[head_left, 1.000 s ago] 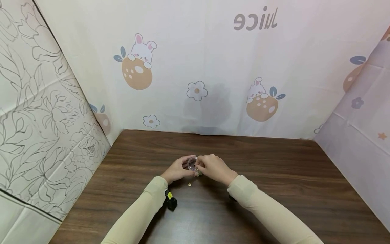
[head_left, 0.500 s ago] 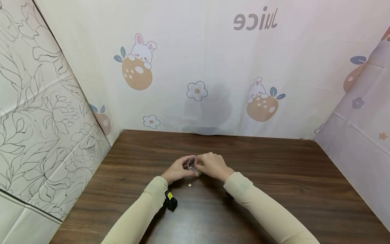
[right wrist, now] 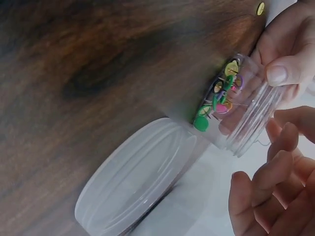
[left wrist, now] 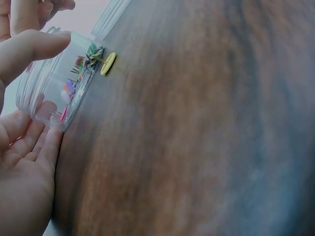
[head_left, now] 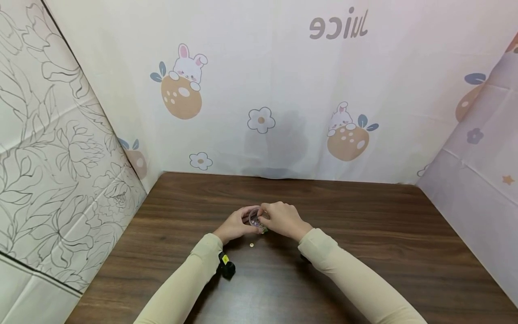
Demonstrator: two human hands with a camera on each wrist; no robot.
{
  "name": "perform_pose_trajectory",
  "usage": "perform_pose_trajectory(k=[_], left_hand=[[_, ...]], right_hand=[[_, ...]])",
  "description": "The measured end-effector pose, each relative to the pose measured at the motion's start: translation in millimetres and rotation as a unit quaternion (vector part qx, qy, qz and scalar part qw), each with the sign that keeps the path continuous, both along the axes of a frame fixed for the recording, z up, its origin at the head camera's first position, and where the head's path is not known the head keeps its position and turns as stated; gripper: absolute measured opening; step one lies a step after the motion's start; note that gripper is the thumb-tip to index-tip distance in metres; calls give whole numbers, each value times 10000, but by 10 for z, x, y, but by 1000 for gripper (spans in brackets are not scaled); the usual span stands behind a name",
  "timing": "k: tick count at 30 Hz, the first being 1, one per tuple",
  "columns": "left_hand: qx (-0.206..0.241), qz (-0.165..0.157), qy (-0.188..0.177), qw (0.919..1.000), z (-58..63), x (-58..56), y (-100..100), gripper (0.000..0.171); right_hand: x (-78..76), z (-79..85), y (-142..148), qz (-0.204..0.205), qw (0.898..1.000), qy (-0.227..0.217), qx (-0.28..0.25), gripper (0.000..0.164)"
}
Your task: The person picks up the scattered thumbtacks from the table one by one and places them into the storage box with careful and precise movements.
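Note:
My left hand (head_left: 236,226) grips a small clear plastic jar (head_left: 253,218), thumb on one side and fingers on the other. Coloured thumbtacks (right wrist: 220,93) lie inside it, green, yellow, pink, purple and black. The jar is open at the top. My right hand (head_left: 282,219) is at the jar's mouth, its fingers (right wrist: 268,179) loosely bent and apart in the right wrist view. No tack shows between those fingers; the thumb tip is partly hidden. A single yellow thumbtack (left wrist: 108,64) lies on the table outside the jar.
A round clear lid (right wrist: 140,172) lies on the table beside the jar; in the left wrist view only the edge of the lid (left wrist: 110,18) shows. The brown wooden table (head_left: 364,225) meets a patterned cloth wall (head_left: 226,135) at the back.
My right hand has shifted slightly up and left over the jar's mouth, and its thumb and index finger look farther apart. The left hand and jar have stayed in place.

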State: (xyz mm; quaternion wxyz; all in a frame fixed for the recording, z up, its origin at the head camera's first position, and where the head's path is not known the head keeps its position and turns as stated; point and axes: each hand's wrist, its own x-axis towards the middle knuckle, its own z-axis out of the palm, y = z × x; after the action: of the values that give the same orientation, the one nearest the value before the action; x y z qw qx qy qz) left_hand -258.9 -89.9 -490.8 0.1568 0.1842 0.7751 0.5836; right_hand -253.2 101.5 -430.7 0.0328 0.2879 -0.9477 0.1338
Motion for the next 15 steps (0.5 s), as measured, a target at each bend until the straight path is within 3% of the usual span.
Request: perform_pose_trajectory(k=[10,15], left_hand=[[25,-223,48,9997,280,153,-10,70],[121,-215,163,9996,210,111,-14,72]], right_hand=[[122,74,9,151,9992,-288,-220,11],[193,87,20,529,9963,-475,-490,6]])
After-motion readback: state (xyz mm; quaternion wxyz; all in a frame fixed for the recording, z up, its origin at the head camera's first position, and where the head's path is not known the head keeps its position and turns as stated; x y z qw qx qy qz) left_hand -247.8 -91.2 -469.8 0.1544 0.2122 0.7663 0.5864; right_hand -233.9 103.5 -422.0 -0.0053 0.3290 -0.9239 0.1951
